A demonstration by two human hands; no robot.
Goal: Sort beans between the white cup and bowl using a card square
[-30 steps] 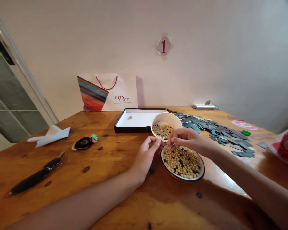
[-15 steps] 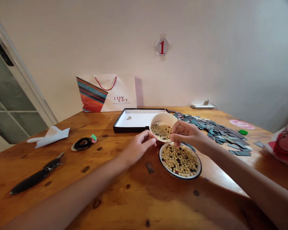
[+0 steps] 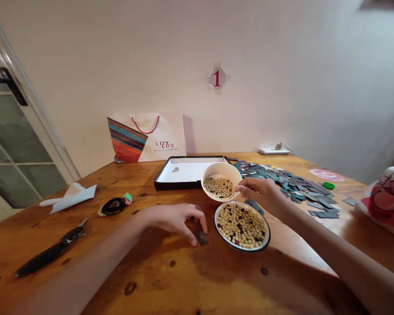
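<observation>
A white plate (image 3: 264, 236) of pale and dark beans lies on the wooden table (image 3: 151, 280). Just behind it stands a white bowl (image 3: 231, 171) of pale beans. My right hand (image 3: 261, 192) hovers at the bowl's right rim, fingers pinched together; what they hold is too small to see. My left hand (image 3: 177, 218) lies palm down on the table left of the plate, fingers curled, fingertips touching a small dark card piece (image 3: 202, 237).
A black box with a white inside (image 3: 187, 170) sits behind the bowl. A heap of dark card pieces (image 3: 292, 186) spreads to the right. A paper bag (image 3: 147, 138) leans on the wall. Black utility knife (image 3: 46, 253), black ring (image 3: 113, 205) and white paper (image 3: 70, 197) lie left.
My left hand has dropped from the bowl's left rim down to the table and now touches the dark card piece. My right hand stays by the bowl. The view has tilted upward.
</observation>
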